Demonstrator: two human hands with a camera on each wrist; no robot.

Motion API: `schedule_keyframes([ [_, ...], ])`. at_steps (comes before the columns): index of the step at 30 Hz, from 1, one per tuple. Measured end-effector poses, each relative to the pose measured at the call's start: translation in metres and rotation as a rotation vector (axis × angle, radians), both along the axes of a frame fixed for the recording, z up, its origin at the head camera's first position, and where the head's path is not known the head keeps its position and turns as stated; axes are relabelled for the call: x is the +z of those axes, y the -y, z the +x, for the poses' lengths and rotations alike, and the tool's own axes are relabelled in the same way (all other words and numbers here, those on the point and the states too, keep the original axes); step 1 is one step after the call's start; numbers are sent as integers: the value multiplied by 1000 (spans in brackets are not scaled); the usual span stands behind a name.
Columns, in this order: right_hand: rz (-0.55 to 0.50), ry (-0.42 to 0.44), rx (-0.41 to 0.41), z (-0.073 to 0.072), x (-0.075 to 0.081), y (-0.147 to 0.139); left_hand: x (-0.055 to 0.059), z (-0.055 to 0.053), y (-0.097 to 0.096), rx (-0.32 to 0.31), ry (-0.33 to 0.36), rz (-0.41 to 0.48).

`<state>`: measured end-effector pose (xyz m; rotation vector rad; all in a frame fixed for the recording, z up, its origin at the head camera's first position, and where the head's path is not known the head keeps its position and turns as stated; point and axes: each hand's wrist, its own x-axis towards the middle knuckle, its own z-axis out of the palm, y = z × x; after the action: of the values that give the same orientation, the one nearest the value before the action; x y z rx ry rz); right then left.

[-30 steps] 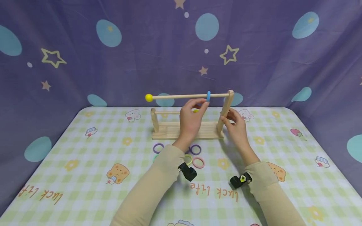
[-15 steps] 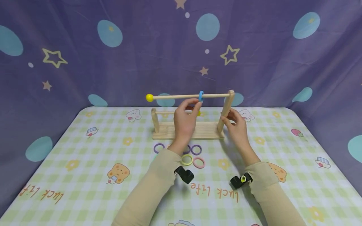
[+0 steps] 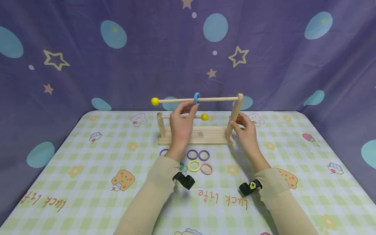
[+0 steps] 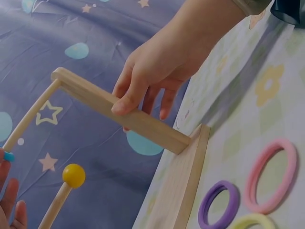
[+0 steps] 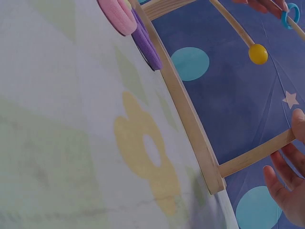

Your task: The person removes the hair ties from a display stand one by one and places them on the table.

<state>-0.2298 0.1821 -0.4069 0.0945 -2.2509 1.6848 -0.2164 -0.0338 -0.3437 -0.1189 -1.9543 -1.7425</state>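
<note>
A wooden stand (image 3: 210, 139) has two posts, each with a rod ending in a yellow ball. A blue hair tie (image 3: 195, 98) hangs around the long upper rod (image 3: 218, 99), near its middle. My left hand (image 3: 181, 125) pinches this hair tie from below between thumb and fingers. On the right, the tall post (image 4: 136, 121) is gripped by my right hand (image 3: 247, 134), thumb on one side and fingers on the other. The lower rod's yellow ball (image 3: 204, 117) shows just right of my left hand, which hides part of that rod.
In front of the stand, several hair ties lie on the checkered tablecloth (image 3: 97, 179): purple ones, a yellow-green one (image 3: 194, 171) and a pink one (image 3: 207, 174). My left wrist and sleeve partly cover others. The upper rod's free end carries a yellow ball (image 3: 155, 101). A patterned curtain hangs behind.
My left hand has slid the blue hair tie leftward along the upper rod, away from the tall post, uncovering the lower yellow ball. My right hand has stayed on the post.
</note>
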Motion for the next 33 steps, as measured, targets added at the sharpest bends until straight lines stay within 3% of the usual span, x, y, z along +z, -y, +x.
schedule_keyframes([
  [7, -9, 19, 11, 6, 9, 5, -1, 2, 10, 8, 3, 18],
  [10, -13, 3, 15, 1, 3, 3, -1, 3, 14, 12, -3, 22],
  [17, -7, 14, 3, 1, 3, 3, -1, 6, 23, 25, -27, 16],
  [33, 13, -6, 4, 1, -3, 0, -6, 9, 40, 77, -7, 78],
])
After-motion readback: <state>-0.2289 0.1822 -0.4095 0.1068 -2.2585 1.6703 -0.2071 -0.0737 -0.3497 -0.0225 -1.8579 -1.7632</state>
